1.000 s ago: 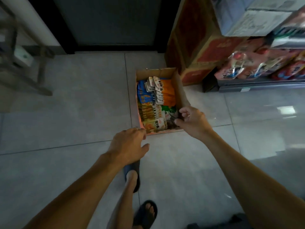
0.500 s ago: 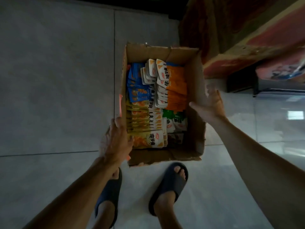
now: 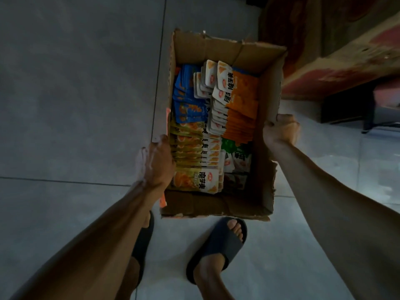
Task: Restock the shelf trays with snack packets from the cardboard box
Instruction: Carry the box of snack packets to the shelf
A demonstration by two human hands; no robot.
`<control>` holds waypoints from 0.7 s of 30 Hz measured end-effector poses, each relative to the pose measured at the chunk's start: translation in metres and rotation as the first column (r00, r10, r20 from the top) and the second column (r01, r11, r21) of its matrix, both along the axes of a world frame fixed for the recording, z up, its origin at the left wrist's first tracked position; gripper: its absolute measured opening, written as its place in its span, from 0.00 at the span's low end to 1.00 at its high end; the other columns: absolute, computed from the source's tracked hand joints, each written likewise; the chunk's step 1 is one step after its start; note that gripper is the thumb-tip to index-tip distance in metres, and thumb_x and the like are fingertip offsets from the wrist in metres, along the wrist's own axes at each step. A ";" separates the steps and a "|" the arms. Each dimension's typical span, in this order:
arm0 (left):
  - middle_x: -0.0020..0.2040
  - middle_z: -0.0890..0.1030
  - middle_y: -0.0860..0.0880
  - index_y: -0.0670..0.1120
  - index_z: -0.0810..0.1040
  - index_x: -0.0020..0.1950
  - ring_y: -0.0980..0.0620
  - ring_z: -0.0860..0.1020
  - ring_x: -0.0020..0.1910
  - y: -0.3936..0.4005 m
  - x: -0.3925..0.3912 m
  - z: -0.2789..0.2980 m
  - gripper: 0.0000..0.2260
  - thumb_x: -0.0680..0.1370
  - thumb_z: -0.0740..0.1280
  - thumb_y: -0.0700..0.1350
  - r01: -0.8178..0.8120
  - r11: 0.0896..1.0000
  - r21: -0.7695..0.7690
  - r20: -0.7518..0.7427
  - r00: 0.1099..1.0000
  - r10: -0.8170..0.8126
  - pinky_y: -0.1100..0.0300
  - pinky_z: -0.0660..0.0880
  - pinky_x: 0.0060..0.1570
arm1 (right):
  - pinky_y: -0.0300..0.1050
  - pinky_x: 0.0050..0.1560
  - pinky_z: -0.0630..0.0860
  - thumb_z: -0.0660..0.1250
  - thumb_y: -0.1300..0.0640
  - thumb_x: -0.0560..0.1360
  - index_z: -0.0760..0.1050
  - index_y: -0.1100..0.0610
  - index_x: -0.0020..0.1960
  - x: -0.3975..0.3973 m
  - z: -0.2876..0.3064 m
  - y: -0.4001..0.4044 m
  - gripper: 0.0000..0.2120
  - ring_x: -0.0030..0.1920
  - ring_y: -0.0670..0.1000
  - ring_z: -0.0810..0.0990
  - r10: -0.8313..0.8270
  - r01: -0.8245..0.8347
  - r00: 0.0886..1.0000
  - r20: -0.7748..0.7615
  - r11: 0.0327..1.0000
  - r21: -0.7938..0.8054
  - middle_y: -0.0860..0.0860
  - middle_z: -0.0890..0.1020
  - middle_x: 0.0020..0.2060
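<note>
Grey tiled floor (image 3: 75, 105) fills frame, dim light. Left hand (image 3: 154, 163) clamped on left wall of cardboard box (image 3: 216, 48), right hand (image 3: 281, 132) clamped on right wall rim; box sits between hands at frame centre, long axis running away from person. Inside: blue packets (image 3: 188, 100) upper left, yellow packets (image 3: 190, 148) lower left, orange packets (image 3: 242, 109) right, green packets (image 3: 232, 148) lower right. Dark sandals below. Shelf trays not clearly visible; red cartons upper right.
</note>
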State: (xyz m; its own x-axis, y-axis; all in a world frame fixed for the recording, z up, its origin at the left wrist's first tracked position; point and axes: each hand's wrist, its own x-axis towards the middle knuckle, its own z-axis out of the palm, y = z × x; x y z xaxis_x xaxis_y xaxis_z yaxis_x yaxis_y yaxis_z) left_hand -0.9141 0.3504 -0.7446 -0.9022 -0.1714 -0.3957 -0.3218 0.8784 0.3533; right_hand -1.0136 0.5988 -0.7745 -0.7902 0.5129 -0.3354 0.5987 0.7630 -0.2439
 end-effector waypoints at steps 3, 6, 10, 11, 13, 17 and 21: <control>0.33 0.72 0.48 0.36 0.77 0.52 0.56 0.62 0.24 -0.001 0.000 0.006 0.06 0.78 0.62 0.35 0.028 1.000 0.003 -0.002 1.000 -0.028 0.63 0.57 0.24 | 0.51 0.58 0.79 0.65 0.57 0.78 0.79 0.59 0.58 0.009 0.002 -0.002 0.11 0.56 0.56 0.81 -0.036 0.036 0.999 -0.001 0.999 -0.037 0.57 0.82 0.55; 0.37 0.80 0.40 0.38 0.77 0.47 0.47 0.70 0.28 -0.007 0.011 0.012 0.03 0.74 0.66 0.33 0.064 0.998 0.000 0.004 0.998 -0.064 0.57 0.64 0.30 | 0.48 0.59 0.76 0.64 0.56 0.80 0.75 0.60 0.64 0.031 0.014 0.000 0.15 0.60 0.56 0.78 -0.055 0.055 0.998 0.008 0.998 -0.031 0.57 0.78 0.61; 0.33 0.78 0.41 0.39 0.75 0.40 0.38 0.78 0.31 -0.011 0.038 0.032 0.04 0.71 0.67 0.31 0.164 0.986 0.013 -0.027 0.986 -0.164 0.58 0.63 0.31 | 0.44 0.45 0.76 0.64 0.59 0.77 0.77 0.57 0.44 0.073 0.037 0.009 0.05 0.48 0.57 0.81 -0.035 0.036 0.999 0.018 0.998 -0.058 0.56 0.79 0.42; 0.31 0.77 0.41 0.40 0.74 0.39 0.38 0.78 0.30 -0.012 0.043 0.036 0.05 0.71 0.67 0.31 0.187 0.982 0.015 -0.024 0.982 -0.187 0.59 0.63 0.31 | 0.43 0.42 0.74 0.64 0.59 0.76 0.74 0.57 0.39 0.084 0.043 0.011 0.07 0.45 0.58 0.81 -0.045 0.048 0.998 0.036 0.997 -0.066 0.56 0.78 0.38; 0.28 0.74 0.41 0.43 0.70 0.36 0.41 0.75 0.26 -0.010 0.054 0.049 0.11 0.71 0.68 0.31 0.244 0.970 0.006 -0.027 0.969 -0.244 0.61 0.62 0.28 | 0.43 0.39 0.70 0.64 0.62 0.74 0.70 0.57 0.35 0.108 0.056 0.017 0.09 0.40 0.58 0.77 -0.090 0.096 0.994 0.069 0.991 -0.092 0.54 0.74 0.33; 0.27 0.75 0.38 0.42 0.70 0.34 0.40 0.76 0.24 0.006 0.069 0.086 0.11 0.69 0.70 0.30 0.404 0.915 0.000 0.009 0.915 -0.404 0.60 0.66 0.29 | 0.50 0.40 0.77 0.63 0.63 0.72 0.71 0.56 0.35 0.157 0.089 0.040 0.07 0.41 0.61 0.79 -0.188 0.199 0.978 0.094 0.972 -0.125 0.59 0.78 0.35; 0.30 0.78 0.36 0.44 0.69 0.34 0.40 0.77 0.27 0.049 0.075 0.123 0.13 0.70 0.69 0.30 0.510 0.860 -0.014 0.037 0.860 -0.510 0.59 0.65 0.32 | 0.55 0.42 0.79 0.61 0.63 0.71 0.70 0.54 0.34 0.205 0.121 0.078 0.08 0.43 0.65 0.80 -0.365 0.374 0.927 0.089 0.919 -0.126 0.64 0.81 0.41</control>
